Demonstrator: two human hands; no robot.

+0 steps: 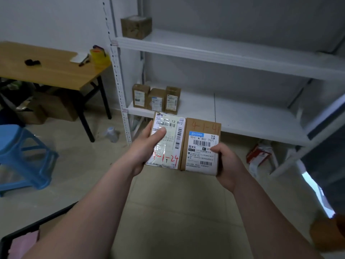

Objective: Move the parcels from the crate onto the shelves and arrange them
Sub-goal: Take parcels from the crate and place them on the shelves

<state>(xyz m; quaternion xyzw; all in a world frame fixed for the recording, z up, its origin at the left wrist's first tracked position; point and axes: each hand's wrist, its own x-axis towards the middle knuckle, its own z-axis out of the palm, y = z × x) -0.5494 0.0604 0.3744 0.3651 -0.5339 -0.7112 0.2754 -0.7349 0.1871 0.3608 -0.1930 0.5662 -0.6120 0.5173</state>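
Before the white shelves (205, 51), hands grip two touching parcels, left hand (147, 146) one, right hand (225, 165) other.

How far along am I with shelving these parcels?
Done: three parcels stand side by side at the left end of the lower shelf, and one box sits on the upper shelf. In hand: the left hand holds a parcel marked 4-1-24, the right hand one marked 4-1-41. Left: placing both; the crate's contents are not clearly visible.
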